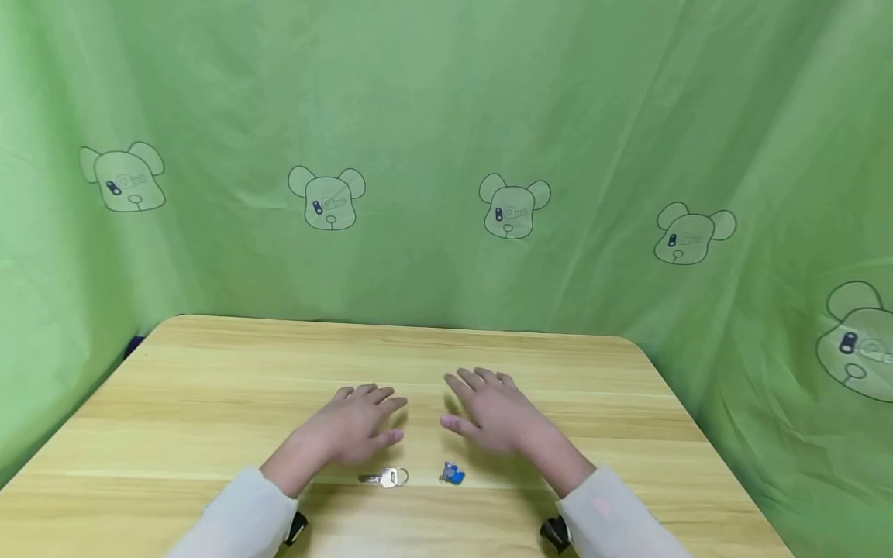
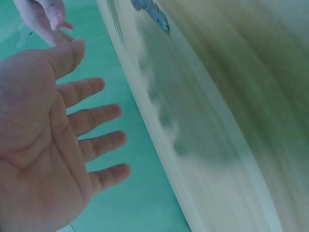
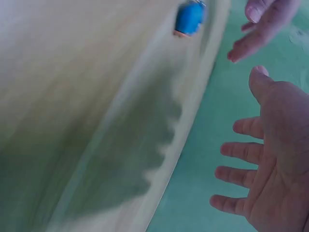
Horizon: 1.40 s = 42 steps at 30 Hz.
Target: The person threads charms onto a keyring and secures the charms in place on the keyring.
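Observation:
Both hands hover over the wooden table with fingers spread and nothing in them. My left hand is above and beyond a silver key on a ring, which lies flat near the table's front. In the left wrist view its palm shows bare, and the key's blade appears at the top. My right hand is above and to the right of a small blue trinket with metal parts. The right wrist view shows this blue trinket at the top, away from the fingers.
The wooden table has rounded far corners. Behind it and at both sides hangs a green curtain printed with bear-head outlines. Black straps sit at the wrists below the pale sleeves.

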Motion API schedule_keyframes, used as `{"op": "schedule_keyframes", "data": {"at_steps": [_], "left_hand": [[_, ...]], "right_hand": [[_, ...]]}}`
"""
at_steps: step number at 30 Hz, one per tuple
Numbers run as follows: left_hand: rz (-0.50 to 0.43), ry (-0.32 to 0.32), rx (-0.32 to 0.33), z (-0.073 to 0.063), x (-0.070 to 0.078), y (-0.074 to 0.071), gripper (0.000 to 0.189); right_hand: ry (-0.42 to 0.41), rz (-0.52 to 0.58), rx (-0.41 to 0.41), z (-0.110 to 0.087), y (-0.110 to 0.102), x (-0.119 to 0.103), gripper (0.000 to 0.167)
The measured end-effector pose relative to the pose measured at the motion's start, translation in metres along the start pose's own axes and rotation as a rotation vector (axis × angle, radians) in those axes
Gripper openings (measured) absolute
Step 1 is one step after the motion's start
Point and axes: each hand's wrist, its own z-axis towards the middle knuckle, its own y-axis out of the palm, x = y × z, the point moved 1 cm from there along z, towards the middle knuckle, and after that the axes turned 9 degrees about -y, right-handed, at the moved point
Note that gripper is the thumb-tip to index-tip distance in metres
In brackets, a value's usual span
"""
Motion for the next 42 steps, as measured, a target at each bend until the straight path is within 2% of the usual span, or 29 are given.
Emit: {"op": "schedule_keyframes", "data": {"at_steps": [7,14,20,25,31,36,42], "left_hand": [[-0.006,0.064,-0.040,-0.007,0.002,0.004,0.053],[-0.023,0.148,-0.104,-0.014,0.004,0.014,0.048],[-0.033,0.175,-0.081,-0.022,0.006,0.017,0.034],[-0.125,0.167,-0.072,-0.023,0.007,0.024,0.030],[-0.217,0.157,-0.076,-0.018,0.006,0.029,0.023],[-0.264,0.138,-0.114,-0.013,0.004,0.029,0.021],[-0.273,0.098,-0.180,-0.007,0.003,0.026,0.022]], "right_hand": [[-0.135,-0.060,-0.068,-0.009,0.008,-0.012,0.075],[-0.237,-0.114,-0.088,-0.018,0.016,-0.019,0.072],[-0.364,-0.127,-0.071,-0.027,0.016,-0.026,0.062],[-0.447,-0.119,-0.032,-0.032,0.016,-0.032,0.042],[-0.484,-0.129,0.032,-0.032,0.022,-0.035,0.017],[-0.497,-0.128,0.054,-0.028,0.025,-0.034,0.009],[-0.525,-0.137,0.072,-0.023,0.026,-0.032,0.008]]}}
